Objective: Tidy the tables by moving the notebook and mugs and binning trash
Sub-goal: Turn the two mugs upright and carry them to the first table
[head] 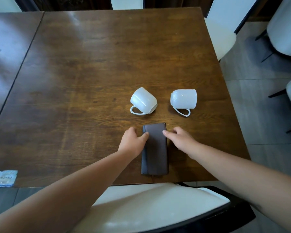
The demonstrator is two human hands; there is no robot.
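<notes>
A brown notebook (155, 148) lies closed on the wooden desk (91, 73), near its front edge, long side running away from the person. The left hand (133, 142) rests at the notebook's left edge, thumb on the cover; the right hand (180, 138) sits at its right edge with a fingertip on the cover, fingers spread. Neither hand has closed around it. Beyond the notebook two white mugs lie on their sides, apart from each other: the left mug (143, 101) and the right mug (183, 99), handles toward the person. A blue-and-white wrapper (2, 178) lies at the desk's front left corner. A white chair (149, 207) stands below the front edge.
</notes>
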